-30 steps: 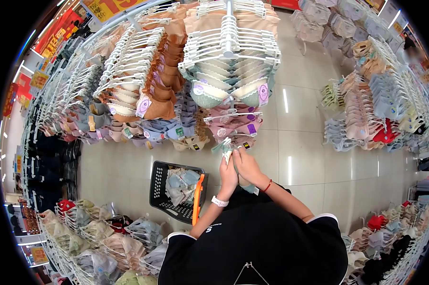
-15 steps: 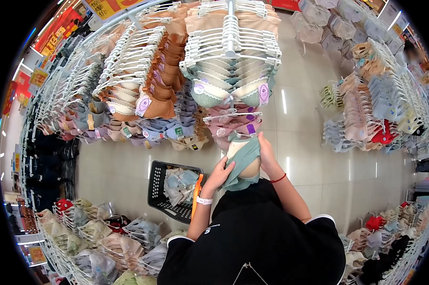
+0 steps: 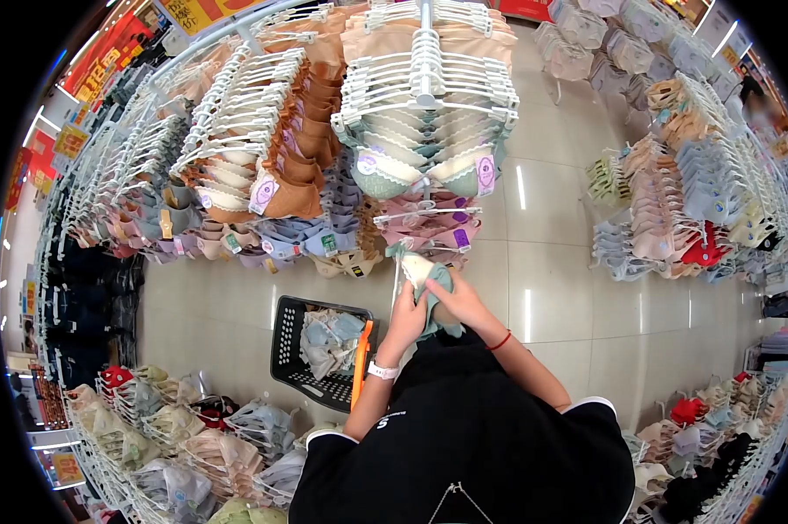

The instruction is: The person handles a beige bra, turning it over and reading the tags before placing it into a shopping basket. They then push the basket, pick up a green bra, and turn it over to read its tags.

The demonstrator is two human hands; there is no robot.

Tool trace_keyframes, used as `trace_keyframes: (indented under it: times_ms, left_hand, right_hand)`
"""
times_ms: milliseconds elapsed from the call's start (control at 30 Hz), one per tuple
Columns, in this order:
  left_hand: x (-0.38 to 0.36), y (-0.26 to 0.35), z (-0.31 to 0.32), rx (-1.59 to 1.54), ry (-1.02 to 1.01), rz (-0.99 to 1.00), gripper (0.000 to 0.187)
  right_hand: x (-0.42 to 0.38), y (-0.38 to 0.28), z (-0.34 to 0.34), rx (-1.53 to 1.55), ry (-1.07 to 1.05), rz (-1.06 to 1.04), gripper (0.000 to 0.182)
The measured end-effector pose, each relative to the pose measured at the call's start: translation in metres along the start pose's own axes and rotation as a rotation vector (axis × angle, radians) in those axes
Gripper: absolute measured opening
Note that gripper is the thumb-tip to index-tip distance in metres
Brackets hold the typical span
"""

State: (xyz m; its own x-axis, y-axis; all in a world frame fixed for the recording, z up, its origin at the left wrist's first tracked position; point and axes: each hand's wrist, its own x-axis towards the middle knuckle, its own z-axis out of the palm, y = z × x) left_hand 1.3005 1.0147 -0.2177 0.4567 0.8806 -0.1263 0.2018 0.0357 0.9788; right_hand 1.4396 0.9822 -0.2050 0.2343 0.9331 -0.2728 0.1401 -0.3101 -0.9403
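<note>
A pale green and cream bra point(image 3: 422, 272) is held up in front of my chest by both hands. My left hand point(image 3: 404, 321), with a white watch at the wrist, grips its left side. My right hand point(image 3: 460, 302), with a red cord at the wrist, grips its right side; green fabric hangs down between the two hands. Right above them hangs a rail of green and cream bras on white hangers point(image 3: 424, 96).
A black shopping basket point(image 3: 291, 356) with an orange handle stands on the tiled floor to my left, holding several pale garments. Racks of bras surround me: orange and blue ones point(image 3: 271, 175) ahead left, mixed colours point(image 3: 699, 201) right, more point(image 3: 175, 437) at lower left.
The green bra was spread wide and lifted half a second ago; now it is folded narrower, and my hands have come closer together on it.
</note>
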Motion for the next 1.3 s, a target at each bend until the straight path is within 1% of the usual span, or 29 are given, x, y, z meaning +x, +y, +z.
trace_keyframes:
  times_ms: [33, 100, 167, 200, 267, 367, 400, 467, 500, 533, 600, 667, 700, 800, 833, 867, 900, 933, 1000, 1033, 1133, 1167, 1267, 1300]
  left_hand:
    - [-0.001, 0.007, -0.002, 0.093, -0.019, -0.047, 0.035]
    - [0.000, 0.009, -0.001, 0.064, -0.010, 0.065, 0.030]
    - [0.001, 0.018, 0.002, 0.035, 0.010, 0.145, 0.028]
    - [0.000, 0.027, 0.001, 0.040, -0.019, 0.075, 0.030]
    - [0.001, 0.042, -0.004, 0.051, -0.070, -0.063, 0.034]
    - [0.004, 0.029, -0.007, 0.222, -0.059, 0.060, 0.030]
    - [0.004, 0.030, -0.009, 0.154, 0.024, 0.098, 0.028]
    - [0.002, 0.034, -0.017, 0.019, 0.192, 0.173, 0.026]
    - [0.005, 0.017, -0.022, -0.041, 0.258, 0.162, 0.027]
    - [0.003, 0.002, -0.023, -0.118, 0.347, 0.132, 0.022]
    - [-0.005, -0.008, -0.037, -0.187, 0.369, 0.019, 0.025]
    - [-0.017, -0.015, -0.051, -0.272, 0.210, -0.139, 0.035]
    - [-0.021, -0.017, -0.055, -0.313, 0.131, -0.219, 0.040]
    - [-0.027, -0.006, -0.051, -0.271, -0.222, -0.359, 0.054]
    - [-0.029, 0.002, -0.051, -0.213, -0.410, -0.404, 0.059]
    - [-0.029, -0.006, -0.048, -0.202, -0.574, -0.415, 0.059]
    - [-0.030, -0.011, -0.042, -0.105, -0.651, -0.425, 0.058]
    - [-0.030, -0.016, -0.034, -0.006, -0.728, -0.431, 0.059]
    - [-0.031, -0.053, -0.007, -0.004, -0.619, -0.309, 0.059]
    - [-0.032, -0.064, 0.005, -0.002, -0.562, -0.250, 0.061]
    - [-0.027, -0.047, 0.032, -0.525, -0.132, -0.373, 0.062]
    - [-0.021, -0.050, 0.035, -0.581, 0.000, -0.409, 0.061]
    - [-0.009, -0.037, 0.023, -0.698, 0.065, -0.449, 0.068]
    - [-0.003, -0.053, 0.022, -0.583, 0.107, -0.376, 0.062]
  right_hand:
    - [0.001, -0.001, 0.000, 0.047, -0.012, -0.008, 0.045]
    - [0.003, -0.002, 0.000, 0.138, -0.041, -0.019, 0.044]
    - [0.001, -0.003, 0.006, -0.003, 0.119, -0.090, 0.042]
    - [0.001, -0.005, 0.008, -0.074, 0.200, -0.129, 0.042]
    - [0.005, -0.004, 0.006, -0.111, 0.254, -0.141, 0.041]
    - [0.010, -0.005, -0.007, -0.110, 0.299, -0.149, 0.042]
    - [0.012, -0.006, -0.013, -0.102, 0.311, -0.150, 0.043]
    - [0.016, -0.001, -0.024, 0.072, 0.345, -0.111, 0.045]
    - [0.019, 0.006, -0.028, 0.185, 0.362, -0.081, 0.046]
    - [0.022, 0.013, -0.032, 0.298, 0.381, -0.049, 0.047]
    - [0.021, 0.011, -0.038, 0.483, 0.405, 0.000, 0.047]
    - [0.025, 0.019, -0.042, 0.671, 0.437, 0.020, 0.047]
    - [0.025, 0.022, -0.045, 0.654, 0.436, 0.010, 0.047]
    - [0.022, 0.012, -0.051, 0.616, 0.402, 0.003, 0.048]
    - [0.019, 0.005, -0.055, 0.616, 0.375, 0.013, 0.048]
    - [0.016, -0.002, -0.057, 0.617, 0.352, 0.025, 0.048]
    - [0.018, -0.002, -0.059, 0.666, 0.348, 0.064, 0.046]
    - [0.019, -0.004, -0.059, 0.733, 0.364, 0.059, 0.046]
    - [0.020, -0.014, -0.054, 0.869, 0.391, 0.045, 0.044]
    - [0.018, -0.019, -0.052, 0.946, 0.367, 0.081, 0.042]
    - [0.012, -0.014, -0.041, 1.028, 0.275, 0.196, 0.040]
    - [0.013, -0.004, -0.040, 0.996, 0.252, 0.179, 0.037]
    - [0.015, 0.017, -0.036, 0.982, 0.246, 0.184, 0.035]
    - [0.015, 0.014, -0.034, 0.998, 0.285, 0.184, 0.032]
